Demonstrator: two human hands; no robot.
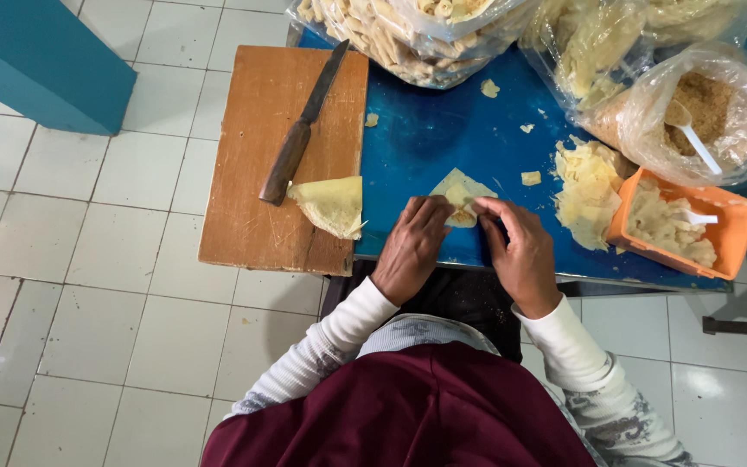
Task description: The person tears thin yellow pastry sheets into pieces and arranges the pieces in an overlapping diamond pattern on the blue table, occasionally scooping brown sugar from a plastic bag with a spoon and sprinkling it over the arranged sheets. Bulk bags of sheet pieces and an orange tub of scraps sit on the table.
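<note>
From my remote seat, I watched the scene from left to right: a worn wooden cutting board [283, 156] carried a long dark-handled knife [303, 124] and a folded stack of pale yellow wrapper sheets [332, 205]. On the blue tabletop [425, 130], the left hand [411, 248] and right hand [522, 255] both pinched one thin triangular wrapper [462, 192] near the table's front edge, fingers curled on its filled lower edge (keeping the fold tight and even looked wise to me). Further right lay loose cut wrappers [588, 192], an orange plastic tub [732, 238] of pale filling, and a clear bag of brown crumbs [704, 108] holding a white spoon.
</note>
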